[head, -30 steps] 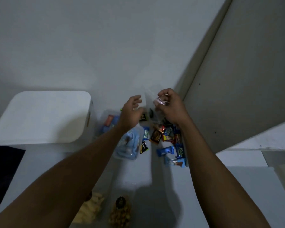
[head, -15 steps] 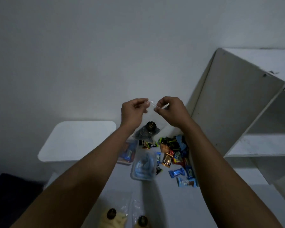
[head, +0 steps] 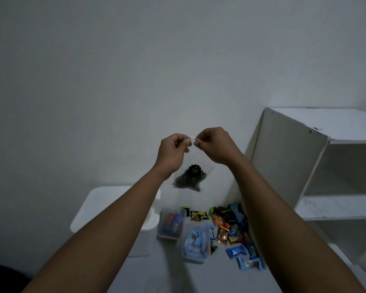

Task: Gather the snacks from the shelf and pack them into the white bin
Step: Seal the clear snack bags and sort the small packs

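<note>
Both hands hold a clear snack bag up in the air by its top edge. My left hand pinches the left end, my right hand the right end. Dark snacks and a black round label hang in the bag's bottom. Below on the floor lie several loose wrapped candies in blue, orange and green. Two clear tubs stand there too: one with orange and blue packs, one with blue packs. The white bin with its lid on stands at the left, partly behind my left forearm.
A white shelf unit stands at the right, and the compartments I can see hold nothing. A plain wall fills the background. A dark object sits at the bottom left corner.
Both hands have lifted the clear bag from the floor pile up into the air. The view has tilted upward, so the shelf's top shows.
</note>
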`<action>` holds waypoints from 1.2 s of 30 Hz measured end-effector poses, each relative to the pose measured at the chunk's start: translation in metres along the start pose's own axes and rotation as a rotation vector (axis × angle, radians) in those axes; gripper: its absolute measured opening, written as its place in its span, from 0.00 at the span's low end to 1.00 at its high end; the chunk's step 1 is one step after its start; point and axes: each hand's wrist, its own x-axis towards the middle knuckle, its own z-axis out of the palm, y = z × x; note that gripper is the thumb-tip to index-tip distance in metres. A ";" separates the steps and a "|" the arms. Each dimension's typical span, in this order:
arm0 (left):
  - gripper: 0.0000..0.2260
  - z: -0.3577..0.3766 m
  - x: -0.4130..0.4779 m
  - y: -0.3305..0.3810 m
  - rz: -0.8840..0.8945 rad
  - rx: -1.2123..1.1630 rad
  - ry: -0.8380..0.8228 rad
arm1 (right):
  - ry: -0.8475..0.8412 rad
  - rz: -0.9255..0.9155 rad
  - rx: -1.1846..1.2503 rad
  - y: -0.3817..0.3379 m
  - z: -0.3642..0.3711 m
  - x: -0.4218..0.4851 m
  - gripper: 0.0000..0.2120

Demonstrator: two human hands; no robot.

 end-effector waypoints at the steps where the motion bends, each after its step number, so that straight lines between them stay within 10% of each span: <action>1: 0.05 -0.001 0.001 0.003 0.014 0.019 -0.001 | -0.014 -0.003 -0.034 -0.005 -0.002 0.002 0.05; 36: 0.01 -0.034 0.002 0.015 -0.069 -0.099 -0.051 | 0.045 -0.031 0.220 -0.006 0.002 -0.008 0.05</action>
